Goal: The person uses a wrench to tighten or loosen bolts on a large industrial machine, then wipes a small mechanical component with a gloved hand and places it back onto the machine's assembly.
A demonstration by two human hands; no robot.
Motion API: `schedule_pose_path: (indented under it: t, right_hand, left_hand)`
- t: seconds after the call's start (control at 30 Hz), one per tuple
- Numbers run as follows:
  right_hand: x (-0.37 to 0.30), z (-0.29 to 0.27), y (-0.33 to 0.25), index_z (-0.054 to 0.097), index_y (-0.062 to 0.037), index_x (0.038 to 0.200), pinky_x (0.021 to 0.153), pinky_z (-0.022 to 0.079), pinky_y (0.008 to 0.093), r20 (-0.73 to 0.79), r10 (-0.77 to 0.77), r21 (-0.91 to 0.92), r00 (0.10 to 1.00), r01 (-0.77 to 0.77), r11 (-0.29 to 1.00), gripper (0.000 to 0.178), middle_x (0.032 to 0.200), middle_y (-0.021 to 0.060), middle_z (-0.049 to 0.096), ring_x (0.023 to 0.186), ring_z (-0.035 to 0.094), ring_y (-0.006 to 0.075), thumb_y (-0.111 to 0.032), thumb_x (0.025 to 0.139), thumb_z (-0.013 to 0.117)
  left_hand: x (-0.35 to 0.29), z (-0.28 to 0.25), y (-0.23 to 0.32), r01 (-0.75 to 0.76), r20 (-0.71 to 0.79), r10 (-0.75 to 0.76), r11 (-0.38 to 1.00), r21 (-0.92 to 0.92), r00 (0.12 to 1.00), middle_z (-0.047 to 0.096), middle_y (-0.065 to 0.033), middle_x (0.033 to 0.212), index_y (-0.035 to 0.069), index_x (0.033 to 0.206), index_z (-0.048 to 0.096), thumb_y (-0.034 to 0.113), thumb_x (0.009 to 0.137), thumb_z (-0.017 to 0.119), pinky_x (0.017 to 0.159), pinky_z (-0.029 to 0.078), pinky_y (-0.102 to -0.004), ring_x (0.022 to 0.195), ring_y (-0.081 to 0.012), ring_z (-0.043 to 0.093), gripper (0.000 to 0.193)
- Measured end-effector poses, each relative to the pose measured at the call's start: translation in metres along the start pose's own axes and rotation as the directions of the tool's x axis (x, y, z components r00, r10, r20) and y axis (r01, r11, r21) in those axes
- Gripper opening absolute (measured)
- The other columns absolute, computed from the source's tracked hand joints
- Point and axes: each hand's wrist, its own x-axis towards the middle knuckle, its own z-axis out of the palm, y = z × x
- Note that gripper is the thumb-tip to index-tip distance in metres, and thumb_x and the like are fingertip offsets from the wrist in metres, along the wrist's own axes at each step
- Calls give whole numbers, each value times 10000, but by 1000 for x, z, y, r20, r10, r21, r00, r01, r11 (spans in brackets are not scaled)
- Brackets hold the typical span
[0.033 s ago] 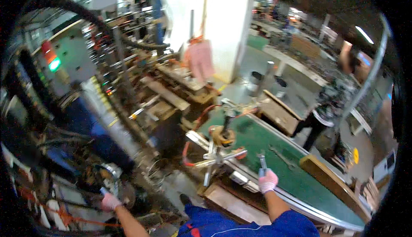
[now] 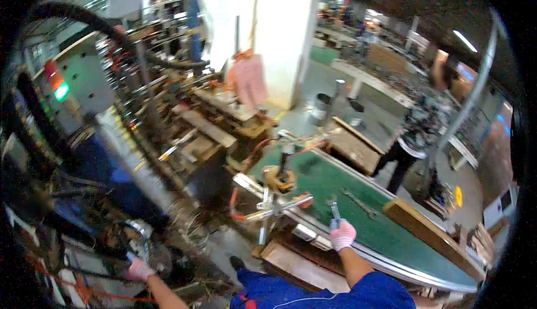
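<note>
My right hand [image 2: 343, 236], in a pink-and-white knitted glove, is closed around a metal wrench [image 2: 335, 209] above the near edge of a green conveyor belt [image 2: 313, 183]. A light blue patch shows at its fingers. On the belt just beyond lies a second, longer wrench [image 2: 361, 204]. At lower left, my left hand [image 2: 140, 270], gloved alike, reaches toward dark machinery with a round metal part [image 2: 138, 230]. Its fingers look closed, with something light blue at their tips that I cannot make out.
A clamp stand with a tape-like roll [image 2: 279, 180] rises at the belt's near side. A wooden board [image 2: 428, 236] lies across the belt to the right. Beyond the belt stands another person [image 2: 419, 130]. A wooden tray [image 2: 307, 267] sits below the belt edge.
The view has turned slightly to the right, so the surroundings sit further left. Both hands keep nearly the same places; the right one still holds the wrench.
</note>
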Motion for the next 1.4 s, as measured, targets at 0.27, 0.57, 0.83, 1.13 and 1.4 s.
schedule_pose_path:
  t: [0.27, 0.57, 0.83, 1.13, 1.4]
  right_hand:
    - [4, 8, -13, 648, -91, 780, 677, 527, 492, 25, -15, 17, 1000, 15, 1000, 335, 762, 171, 689, 746, 680, 380, -408, 889, 643]
    - [-3, 4, -1, 648, -83, 758, 680, 528, 491, 13, -1, 25, 1000, 1, 1000, 353, 736, 180, 676, 731, 671, 391, -406, 899, 652]
    - [-1, 2, -6, 674, -95, 796, 685, 531, 485, 26, 3, 24, 1000, -4, 1000, 339, 750, 173, 690, 738, 685, 369, -418, 893, 638]
    - [-8, -3, 9, 655, -85, 785, 702, 529, 496, 43, 35, 8, 998, -36, 999, 340, 752, 181, 685, 749, 675, 397, -407, 896, 652]
    - [-2, -2, -5, 650, -95, 779, 679, 534, 485, 25, -26, 20, 999, 26, 999, 343, 776, 166, 695, 756, 687, 368, -419, 891, 643]
  left_hand:
    - [97, 73, -41, -266, -145, 488, 674, 689, 861, 654, -15, 642, 161, 1375, 525, 254, 996, 565, 444, 483, -349, 529, -157, 638, 392]
    - [70, 59, -18, -84, -161, 88, 996, 32, 983, 659, -141, 657, 15, 944, 673, 520, 989, 503, 493, 503, -419, 572, -285, 650, 535]
    - [79, 60, -28, -140, -131, 128, 986, -90, 983, 722, -260, 827, -79, 872, 744, 616, 1006, 426, 678, 557, -523, 752, -437, 696, 776]
    - [26, 13, 1, -7, 37, 3, 994, 105, 999, 731, -145, 865, 59, 922, 762, 701, 926, 435, 723, 560, -479, 810, -287, 723, 721]
    - [80, 40, -37, -355, -206, 582, 699, 621, 786, 641, -29, 632, 119, 804, 675, 385, 1010, 530, 492, 506, -358, 581, -170, 658, 366]
